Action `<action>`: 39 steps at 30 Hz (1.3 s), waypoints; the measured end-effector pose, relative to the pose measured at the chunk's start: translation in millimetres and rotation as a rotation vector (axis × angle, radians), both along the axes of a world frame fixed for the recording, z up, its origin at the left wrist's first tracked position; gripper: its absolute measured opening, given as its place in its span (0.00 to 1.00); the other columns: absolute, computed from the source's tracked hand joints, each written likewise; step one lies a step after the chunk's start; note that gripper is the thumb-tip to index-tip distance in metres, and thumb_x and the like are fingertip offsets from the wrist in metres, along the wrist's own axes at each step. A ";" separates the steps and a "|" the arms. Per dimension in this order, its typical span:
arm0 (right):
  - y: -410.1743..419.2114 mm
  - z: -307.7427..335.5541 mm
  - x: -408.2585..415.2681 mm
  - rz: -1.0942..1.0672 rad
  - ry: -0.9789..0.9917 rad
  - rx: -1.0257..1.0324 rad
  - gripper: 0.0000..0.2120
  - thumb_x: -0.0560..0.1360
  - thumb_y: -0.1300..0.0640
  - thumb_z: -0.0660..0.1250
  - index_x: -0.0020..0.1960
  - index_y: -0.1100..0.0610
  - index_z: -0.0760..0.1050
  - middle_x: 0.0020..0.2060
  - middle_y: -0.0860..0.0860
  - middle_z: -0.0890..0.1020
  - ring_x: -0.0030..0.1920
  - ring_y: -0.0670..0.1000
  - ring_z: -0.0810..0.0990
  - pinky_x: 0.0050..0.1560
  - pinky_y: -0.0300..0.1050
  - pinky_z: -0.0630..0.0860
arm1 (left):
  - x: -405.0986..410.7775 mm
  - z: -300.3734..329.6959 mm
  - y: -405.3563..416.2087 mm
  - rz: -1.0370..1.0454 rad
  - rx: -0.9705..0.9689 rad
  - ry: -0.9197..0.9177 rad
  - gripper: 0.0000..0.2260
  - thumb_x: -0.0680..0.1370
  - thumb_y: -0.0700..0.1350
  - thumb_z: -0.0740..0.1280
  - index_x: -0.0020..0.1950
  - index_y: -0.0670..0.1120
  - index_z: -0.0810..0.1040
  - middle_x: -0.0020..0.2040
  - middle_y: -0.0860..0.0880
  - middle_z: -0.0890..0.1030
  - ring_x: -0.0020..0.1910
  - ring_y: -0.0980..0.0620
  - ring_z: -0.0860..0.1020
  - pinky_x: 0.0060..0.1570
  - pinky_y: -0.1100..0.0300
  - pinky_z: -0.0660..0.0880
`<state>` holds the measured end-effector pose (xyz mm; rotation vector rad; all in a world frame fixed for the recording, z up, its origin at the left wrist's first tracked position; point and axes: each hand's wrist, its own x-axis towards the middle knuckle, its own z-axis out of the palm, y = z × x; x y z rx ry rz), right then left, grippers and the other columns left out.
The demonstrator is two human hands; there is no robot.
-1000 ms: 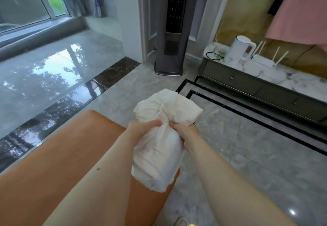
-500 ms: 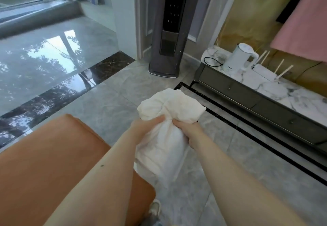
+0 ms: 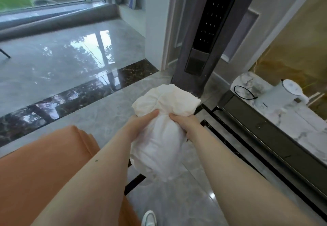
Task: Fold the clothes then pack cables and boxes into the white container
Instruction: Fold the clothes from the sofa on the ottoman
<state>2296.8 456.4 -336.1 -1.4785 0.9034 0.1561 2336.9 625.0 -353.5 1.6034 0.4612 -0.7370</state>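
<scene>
Left hand [image 3: 141, 125] and right hand [image 3: 185, 126] both grip a bunched white garment [image 3: 159, 137] in mid-air; folding looks barely begun, no white container visible.

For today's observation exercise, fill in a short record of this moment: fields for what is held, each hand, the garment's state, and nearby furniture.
held item: white garment, bunched, off the floor
left hand: grips the garment's gathered middle
right hand: grips the same gathered part from the other side
fold state: not yet folded
to the left: orange seat
to the right: low cabinet with marble top, white kettle and black cable on it
white container: not in view
</scene>
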 end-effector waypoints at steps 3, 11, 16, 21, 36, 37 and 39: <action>1.6 7.2 38.6 0.052 -0.018 0.008 0.33 0.65 0.54 0.78 0.66 0.61 0.70 0.63 0.54 0.76 0.61 0.55 0.76 0.53 0.42 0.73 | 31.7 4.7 1.6 0.058 -0.019 -0.020 0.48 0.58 0.66 0.75 0.72 0.47 0.65 0.69 0.48 0.72 0.65 0.46 0.73 0.64 0.55 0.70; 18.5 26.8 187.5 0.302 -0.066 0.006 0.33 0.66 0.56 0.78 0.67 0.61 0.71 0.64 0.54 0.77 0.62 0.54 0.77 0.64 0.49 0.74 | 134.1 21.3 17.1 0.317 0.035 -0.048 0.53 0.55 0.69 0.75 0.73 0.44 0.65 0.71 0.47 0.70 0.67 0.45 0.72 0.66 0.55 0.68; 42.0 41.6 279.2 0.490 -0.059 -0.020 0.35 0.65 0.54 0.78 0.68 0.60 0.69 0.64 0.54 0.77 0.63 0.54 0.77 0.64 0.50 0.74 | 191.0 34.6 35.6 0.479 -0.010 -0.086 0.48 0.56 0.68 0.76 0.69 0.45 0.70 0.65 0.49 0.76 0.57 0.48 0.77 0.58 0.57 0.73; 100.8 46.2 334.5 0.676 -0.061 -0.047 0.39 0.65 0.52 0.78 0.69 0.64 0.66 0.66 0.54 0.75 0.66 0.54 0.74 0.67 0.48 0.72 | 216.2 41.2 80.0 0.679 -0.017 -0.065 0.49 0.56 0.67 0.76 0.70 0.43 0.69 0.64 0.48 0.76 0.56 0.48 0.77 0.56 0.57 0.74; 415.8 44.8 484.0 1.162 -0.036 -0.027 0.34 0.65 0.53 0.78 0.66 0.61 0.70 0.64 0.56 0.76 0.63 0.58 0.76 0.64 0.54 0.74 | 306.5 43.4 338.4 1.186 0.057 -0.090 0.45 0.61 0.65 0.75 0.71 0.42 0.68 0.68 0.44 0.74 0.63 0.44 0.75 0.62 0.55 0.72; 442.3 45.0 493.6 1.190 -0.011 -0.017 0.34 0.65 0.52 0.78 0.66 0.60 0.70 0.63 0.56 0.77 0.62 0.58 0.76 0.64 0.54 0.74 | 313.9 46.9 361.5 1.231 0.078 -0.086 0.45 0.62 0.64 0.75 0.71 0.41 0.67 0.68 0.44 0.73 0.63 0.44 0.75 0.59 0.58 0.72; 471.5 47.2 503.6 1.215 0.026 -0.017 0.34 0.64 0.50 0.78 0.65 0.59 0.70 0.63 0.56 0.76 0.62 0.59 0.76 0.62 0.55 0.75 | 323.7 53.2 386.1 1.277 0.116 -0.082 0.45 0.62 0.63 0.75 0.71 0.40 0.67 0.68 0.44 0.73 0.63 0.44 0.75 0.52 0.60 0.71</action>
